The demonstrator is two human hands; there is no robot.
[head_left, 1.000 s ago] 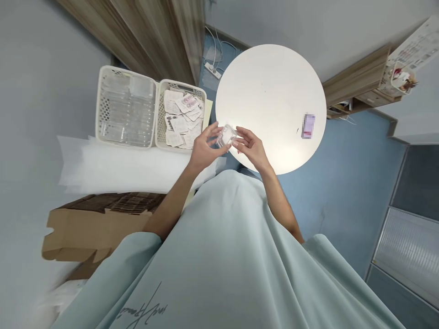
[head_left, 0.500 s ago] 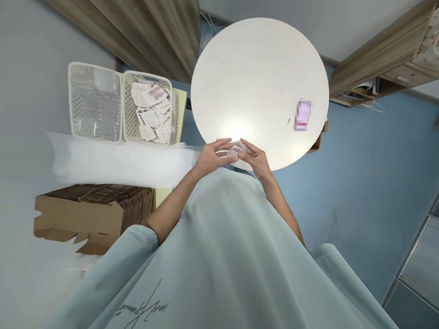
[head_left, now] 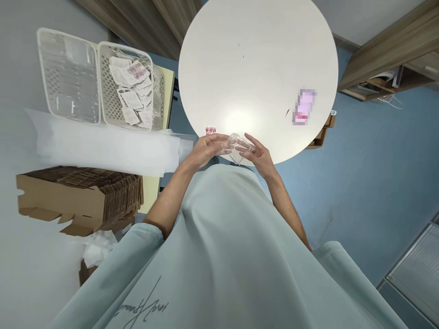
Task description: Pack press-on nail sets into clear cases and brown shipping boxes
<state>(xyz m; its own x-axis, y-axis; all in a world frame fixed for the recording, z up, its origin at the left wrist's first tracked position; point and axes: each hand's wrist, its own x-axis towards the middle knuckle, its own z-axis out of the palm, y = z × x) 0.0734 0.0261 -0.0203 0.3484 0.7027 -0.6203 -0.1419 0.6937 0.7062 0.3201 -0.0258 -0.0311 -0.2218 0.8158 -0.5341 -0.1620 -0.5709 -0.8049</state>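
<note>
Over the near edge of the round white table (head_left: 257,59), my hands hold a clear plastic case (head_left: 236,156) between them. The case looks unfolded, with see-through halves at an angle to each other. My left hand (head_left: 203,151) pinches its left side between thumb and fingers. On its right side, my right hand (head_left: 261,159) grips it with thumb and fingers, the index finger raised. Just beyond my left hand lies a small card with red printed shapes (head_left: 210,130), partly covered by that hand.
To the left stand a white basket of clear plastic cases (head_left: 73,68) and a basket of printed cards (head_left: 106,91). Nearer are white plastic sheets (head_left: 103,146) and stacked flat brown cardboard boxes (head_left: 65,198). A blurred pinkish object (head_left: 304,106) lies on the table's right.
The clear case has spread wider between my hands, which have moved slightly apart. The red-printed card shows more beyond my left hand. The whole view has shifted.
</note>
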